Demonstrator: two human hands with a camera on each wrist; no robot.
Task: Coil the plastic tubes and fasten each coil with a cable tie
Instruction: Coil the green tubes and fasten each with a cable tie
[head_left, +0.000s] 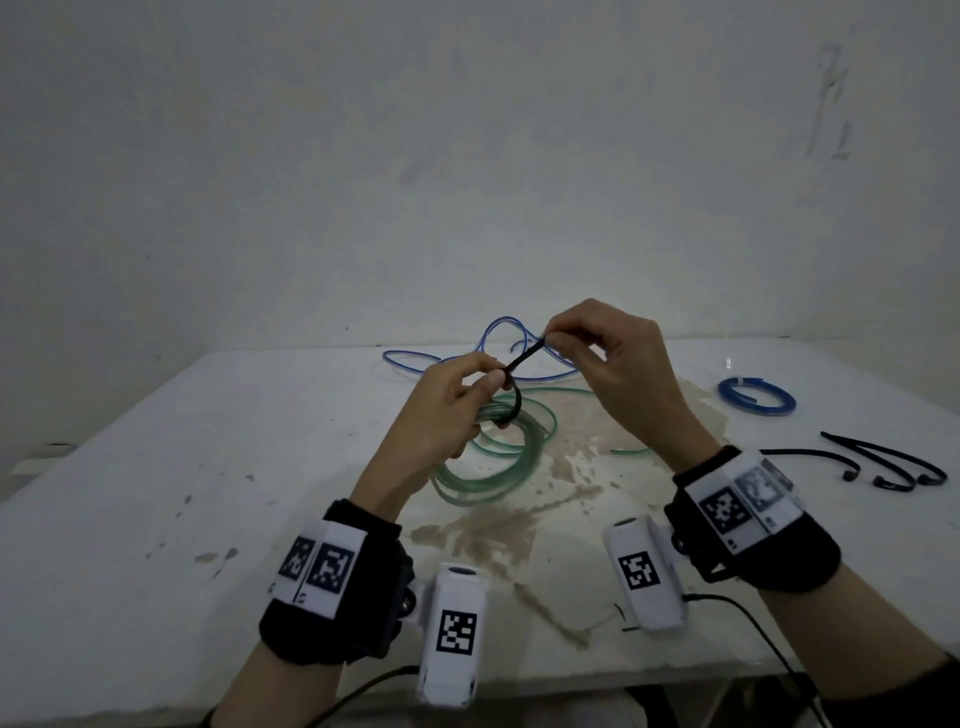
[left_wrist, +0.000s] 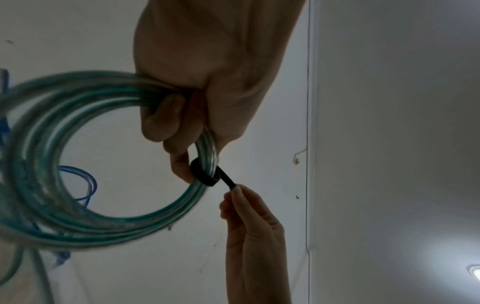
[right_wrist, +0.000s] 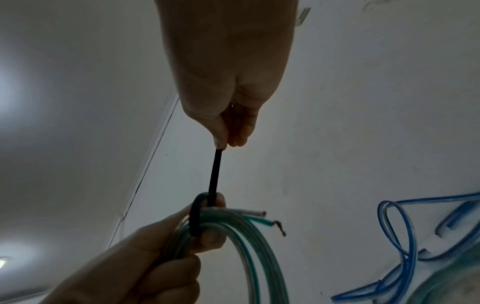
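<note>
With the left hand (head_left: 447, 400) gripping the green coil (head_left: 493, 457) above the table (head_left: 208, 441), the right hand (head_left: 608, 358) pinched the tie (head_left: 519, 364) tail, seemingly threaded already; a steady straight pull would cinch it best.

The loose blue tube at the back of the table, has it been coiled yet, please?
No, the loose blue tube sprawls in open loops, uncoiled and untied.
</note>
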